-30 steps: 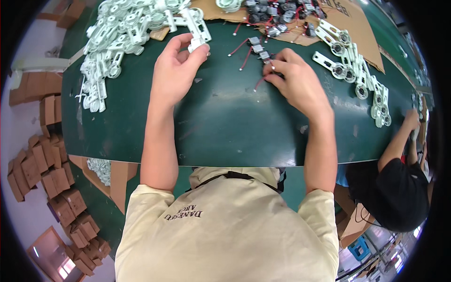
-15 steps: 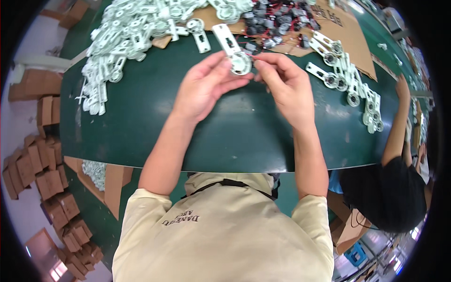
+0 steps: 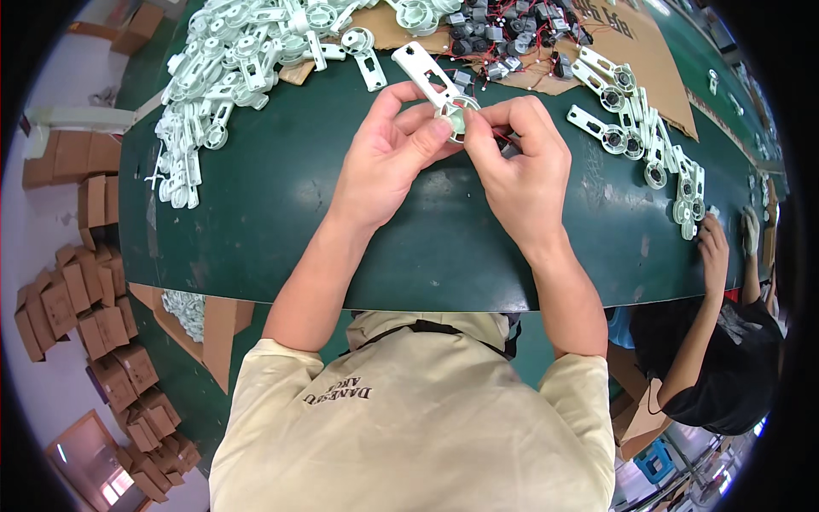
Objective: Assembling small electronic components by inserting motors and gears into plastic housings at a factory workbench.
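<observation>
Above the table, my left hand (image 3: 394, 154) grips a pale green plastic housing (image 3: 420, 68) with a slotted arm and a round ring at its lower end. The ring faces me, tilted, and a bit of red shows inside it. My right hand (image 3: 522, 162) is closed, thumb and forefinger pinching at the ring's right edge. A small dark motor (image 3: 509, 147) with red wire shows partly beneath its curled fingers; the rest is hidden. Straight ahead lies a heap of grey and black motors (image 3: 503, 38) with red wires.
A large pile of pale green housings (image 3: 230, 64) covers the table's far left. Housings with dark round centres (image 3: 636, 128) lie in a row at right, beside a cardboard sheet (image 3: 657, 72). A co-worker's hand (image 3: 713, 247) is at the right edge. Cartons (image 3: 85, 282) are stacked left.
My right fingers have moved onto the ring, and the dark motor now shows under them. The housing has turned slightly. At right, the co-worker's arm has drawn back toward the table's near edge.
</observation>
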`<state>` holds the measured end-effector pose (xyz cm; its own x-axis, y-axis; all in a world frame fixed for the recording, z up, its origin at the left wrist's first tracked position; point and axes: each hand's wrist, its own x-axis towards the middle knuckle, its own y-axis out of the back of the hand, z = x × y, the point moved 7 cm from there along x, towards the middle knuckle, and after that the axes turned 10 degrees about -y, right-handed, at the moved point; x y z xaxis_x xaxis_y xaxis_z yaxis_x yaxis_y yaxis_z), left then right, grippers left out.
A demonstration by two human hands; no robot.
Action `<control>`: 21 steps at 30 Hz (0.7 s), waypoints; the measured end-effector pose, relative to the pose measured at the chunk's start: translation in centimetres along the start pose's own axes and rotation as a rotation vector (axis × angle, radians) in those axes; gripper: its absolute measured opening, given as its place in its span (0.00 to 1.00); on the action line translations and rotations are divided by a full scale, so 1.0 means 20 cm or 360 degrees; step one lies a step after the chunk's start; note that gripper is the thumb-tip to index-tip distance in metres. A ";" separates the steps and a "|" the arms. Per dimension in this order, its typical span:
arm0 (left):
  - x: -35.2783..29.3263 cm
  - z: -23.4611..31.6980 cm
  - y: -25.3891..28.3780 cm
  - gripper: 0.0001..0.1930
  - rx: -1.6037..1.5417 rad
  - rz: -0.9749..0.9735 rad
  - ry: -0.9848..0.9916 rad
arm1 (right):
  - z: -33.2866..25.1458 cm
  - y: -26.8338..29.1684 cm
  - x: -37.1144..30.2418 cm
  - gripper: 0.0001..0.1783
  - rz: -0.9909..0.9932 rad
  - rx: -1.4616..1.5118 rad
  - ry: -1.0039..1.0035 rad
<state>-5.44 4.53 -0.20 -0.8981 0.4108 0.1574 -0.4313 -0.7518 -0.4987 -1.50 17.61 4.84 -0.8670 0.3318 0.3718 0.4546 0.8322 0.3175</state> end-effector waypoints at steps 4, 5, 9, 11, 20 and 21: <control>0.00 0.00 -0.03 0.18 -0.0062 -0.0041 -0.0100 | 0.03 0.00 -0.01 0.05 0.0002 0.0070 -0.0142; 0.00 0.00 -0.03 0.18 -0.0065 -0.0039 -0.0101 | 0.05 0.00 -0.01 0.05 -0.0018 0.0151 -0.0229; -0.01 0.01 -0.03 0.19 0.0005 -0.0054 -0.0160 | 0.10 -0.02 -0.01 0.05 -0.0098 0.0333 -0.0482; -0.01 0.01 -0.03 0.19 0.0015 -0.0051 -0.0171 | 0.12 -0.02 -0.02 0.05 -0.0124 0.0408 -0.0572; 0.00 0.01 -0.03 0.19 0.0038 -0.0080 -0.0192 | 0.05 0.00 0.00 0.04 -0.0122 0.0208 -0.0303; 0.00 0.01 -0.03 0.18 0.0039 -0.0081 -0.0193 | 0.05 0.00 0.00 0.04 -0.0123 0.0208 -0.0301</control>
<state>-5.19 4.88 0.33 -0.8781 0.3846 0.2847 -0.4774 -0.7445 -0.4667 -1.72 18.04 3.92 -0.9265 0.3322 0.1767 0.3660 0.9047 0.2183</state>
